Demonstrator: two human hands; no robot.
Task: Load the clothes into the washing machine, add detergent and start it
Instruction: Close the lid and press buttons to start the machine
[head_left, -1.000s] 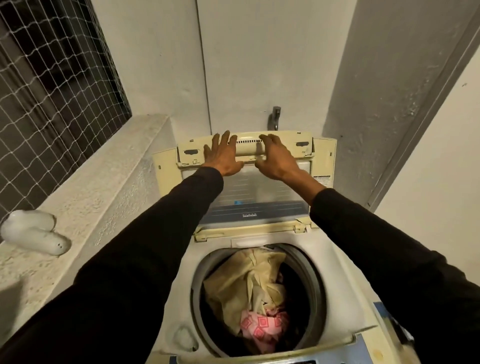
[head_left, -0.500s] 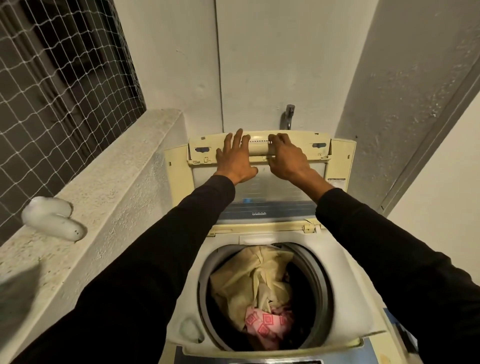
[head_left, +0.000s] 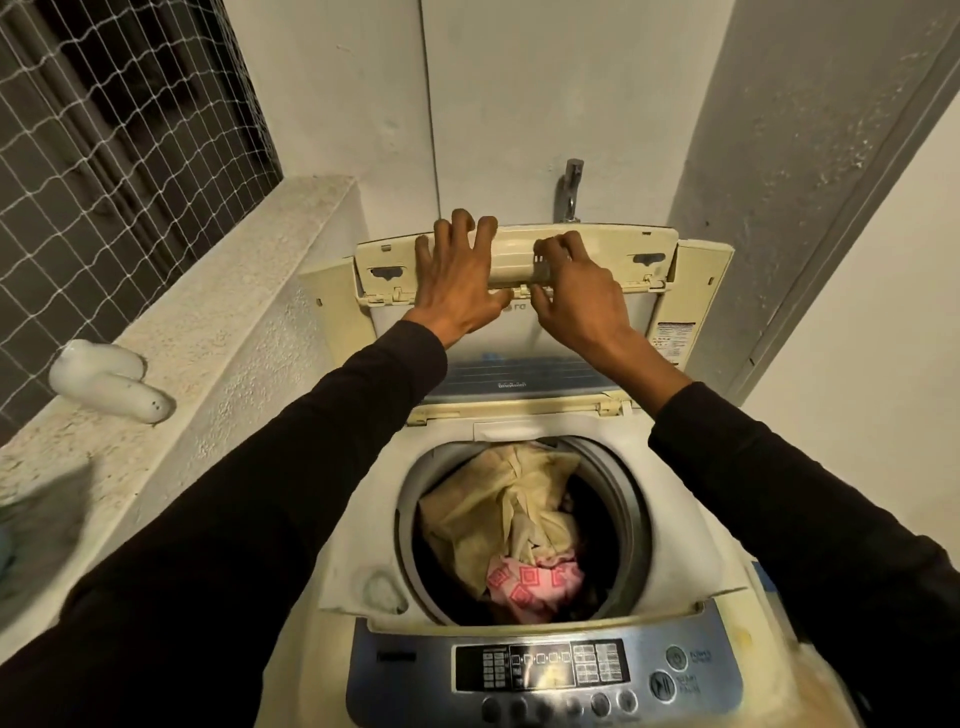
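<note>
- Clothes (head_left: 511, 525) heaped in the washing machine (head_left: 358, 551) drum: beige cloth on top, pink patterned piece toward the front.
- Lid (head_left: 613, 254) folded up against the wall, below a tap (head_left: 570, 189).
- Left hand (head_left: 457, 275) spread flat on the lid's upper panel, grip open, fingers over the top edge.
- Right hand (head_left: 576, 296) curled on the lid handle (head_left: 514, 260), grip closed around it.
- White bottle (head_left: 106, 379) lying on the ledge (head_left: 223, 312) at left.
</note>
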